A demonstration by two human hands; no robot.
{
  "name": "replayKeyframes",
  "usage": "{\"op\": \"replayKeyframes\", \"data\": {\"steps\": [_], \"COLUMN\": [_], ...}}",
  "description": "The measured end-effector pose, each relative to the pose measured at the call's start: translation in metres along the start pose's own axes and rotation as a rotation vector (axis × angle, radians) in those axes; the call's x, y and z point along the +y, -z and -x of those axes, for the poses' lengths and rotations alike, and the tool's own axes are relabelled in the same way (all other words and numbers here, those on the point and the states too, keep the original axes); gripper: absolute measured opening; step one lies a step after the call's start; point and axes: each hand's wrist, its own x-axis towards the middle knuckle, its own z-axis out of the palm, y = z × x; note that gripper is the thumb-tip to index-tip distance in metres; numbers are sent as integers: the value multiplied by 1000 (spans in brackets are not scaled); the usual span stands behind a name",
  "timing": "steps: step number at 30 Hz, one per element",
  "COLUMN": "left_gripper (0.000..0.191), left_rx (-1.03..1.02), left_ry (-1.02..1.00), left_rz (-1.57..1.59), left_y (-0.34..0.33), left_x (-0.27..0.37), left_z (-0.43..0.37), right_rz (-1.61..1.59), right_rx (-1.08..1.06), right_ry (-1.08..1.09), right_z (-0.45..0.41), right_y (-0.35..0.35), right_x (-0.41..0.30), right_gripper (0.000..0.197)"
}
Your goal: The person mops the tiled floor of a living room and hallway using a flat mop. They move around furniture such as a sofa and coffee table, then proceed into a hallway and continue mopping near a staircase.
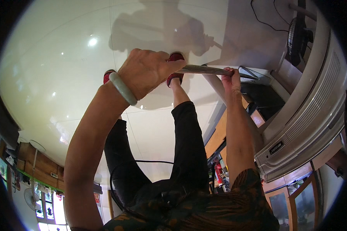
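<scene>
My left hand (146, 70), with a pale bangle at its wrist, is closed around the near end of a metal pole (205, 69). The pole runs to the right, almost level across the picture. Farther along it, my right hand (232, 79) also grips the shaft. Past the right hand the pole narrows toward a thin triangular frame (248, 73); whether the two are joined is unclear. Below my hands are my feet in red shoes (175, 78), standing on glossy pale floor tiles (75, 75).
A large silver appliance (303, 127) with slatted vents curves along the right side. A black fan (296, 40) and a loose cable (263, 23) are at upper right. Wooden furniture (39, 158) and a white fan (30, 199) appear at lower left. Another black cable (153, 161) crosses near my legs.
</scene>
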Motion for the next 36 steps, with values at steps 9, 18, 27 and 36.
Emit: {"op": "replayKeyframes", "data": {"steps": [9, 18, 27, 36], "left_gripper": [41, 36, 43, 39], "left_rx": [98, 308, 335, 229], "left_ry": [246, 374, 665, 1009], "left_rz": [92, 171, 553, 624], "left_y": [74, -8, -10, 45], "left_x": [-11, 42, 40, 101], "left_z": [65, -14, 59, 249], "right_rz": [175, 550, 942, 986], "right_rx": [-63, -208, -389, -453], "right_ry": [-81, 26, 141, -72], "right_z": [50, -65, -40, 123], "right_y": [-76, -116, -182, -149], "right_x": [66, -73, 16, 170], "right_gripper": [11, 15, 21, 20]}}
